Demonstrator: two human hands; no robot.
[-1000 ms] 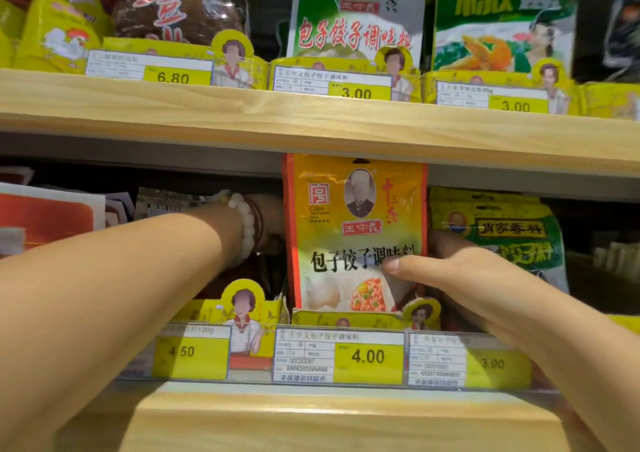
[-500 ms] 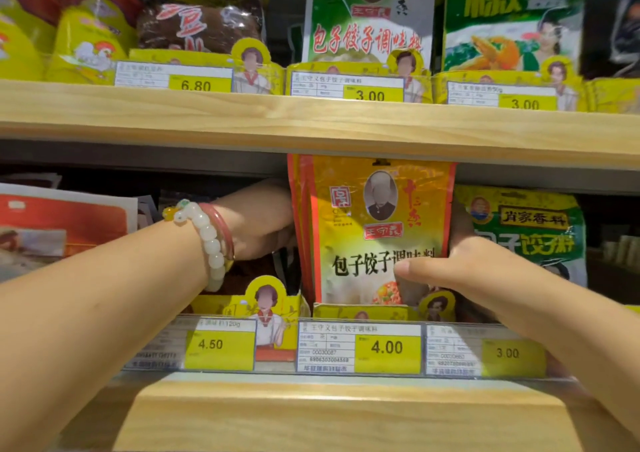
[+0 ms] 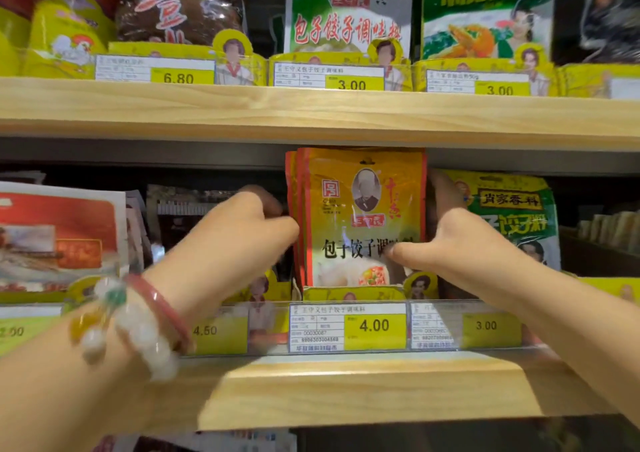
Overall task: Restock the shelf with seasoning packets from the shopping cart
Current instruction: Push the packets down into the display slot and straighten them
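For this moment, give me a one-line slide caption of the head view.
Both hands, left hand and right hand, square up orange seasoning packets above the 4.00 price tag on the lower shelf.

The lower light-wood shelf board carries a row of upright orange-yellow seasoning packets directly above the yellow 4.00 price tag. Right of these packets stands a green-and-yellow seasoning packet; left of them, dark packets, then a red-and-white packet. Above them, the upper light-wood shelf board carries green packets, a brown packet and yellow canisters.
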